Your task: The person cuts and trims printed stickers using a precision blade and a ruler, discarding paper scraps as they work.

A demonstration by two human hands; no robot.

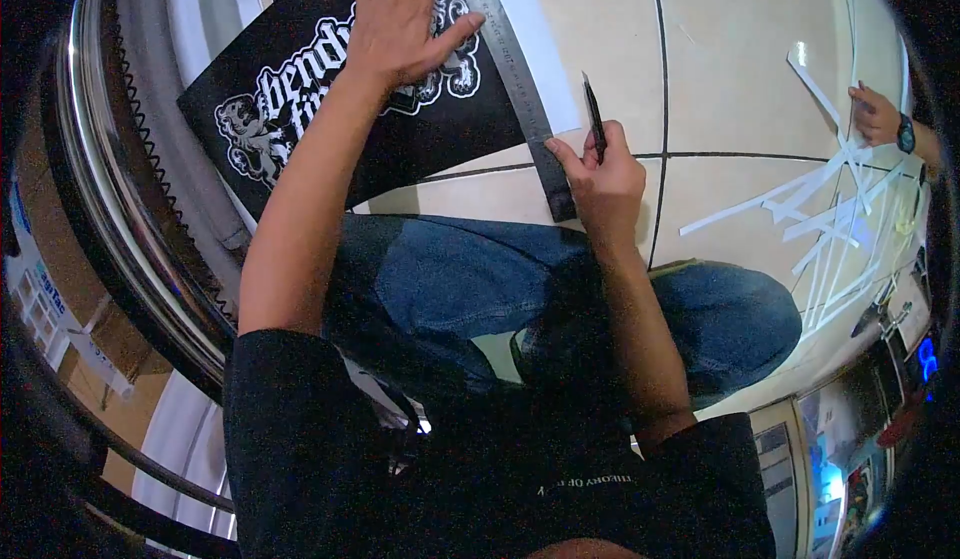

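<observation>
My left hand point(395, 34) lies flat with fingers spread on a black sheet point(435, 144) printed with white and grey lettering and lion figures. Its thumb reaches toward a long metal ruler point(505, 69), which lies along the sheet's right edge. A white margin point(545, 79) shows on the ruler's far side. In my right hand point(610, 184) is a slim dark craft knife point(594, 114), its blade pointing up and away from me. The right thumb rests at the ruler near its lower end.
Thin white cut strips point(830, 204) lie in a loose pile on the tiled floor point(740, 59) to the right. Another person's hand point(875, 117), with a watch, is beside them. Rolls of material point(175, 149) and a metal bar point(105, 159) run along the left.
</observation>
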